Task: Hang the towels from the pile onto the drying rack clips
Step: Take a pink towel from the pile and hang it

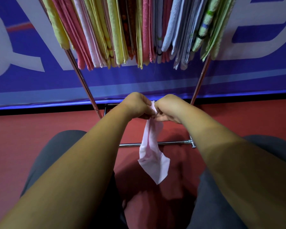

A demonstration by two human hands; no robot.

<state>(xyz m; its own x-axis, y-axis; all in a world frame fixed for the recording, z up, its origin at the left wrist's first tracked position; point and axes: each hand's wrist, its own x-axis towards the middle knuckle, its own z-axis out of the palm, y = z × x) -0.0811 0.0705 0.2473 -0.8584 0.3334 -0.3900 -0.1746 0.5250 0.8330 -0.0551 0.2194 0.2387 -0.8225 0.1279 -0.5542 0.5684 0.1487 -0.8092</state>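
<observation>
The floor (23,138) is a matt red. It meets a wall covered by a blue banner (122,83) with large white lettering, edged along the bottom by a black strip. In front of the banner stands the drying rack (80,76), its 2 slanted legs of shiny metal tubing. Low down runs a chrome crossbar (172,142). From the top of the rack hang many towels (120,30), packed close side by side. Some are fluffy and some thin and flat, in yellow, pink, pale blue and pale green, and a few are patterned. Below them, between the legs, the left hand (135,105) and right hand (168,109) meet, almost touching. Each grip is narrow, the fingers curled and pinching the top edge of a pale pink towel (153,156). This thin, smooth cloth hangs limp in the air, passes in front of the crossbar and ends in 2 pointed corners over the floor. Dark grey trousers (48,154) show beneath the forearms.
</observation>
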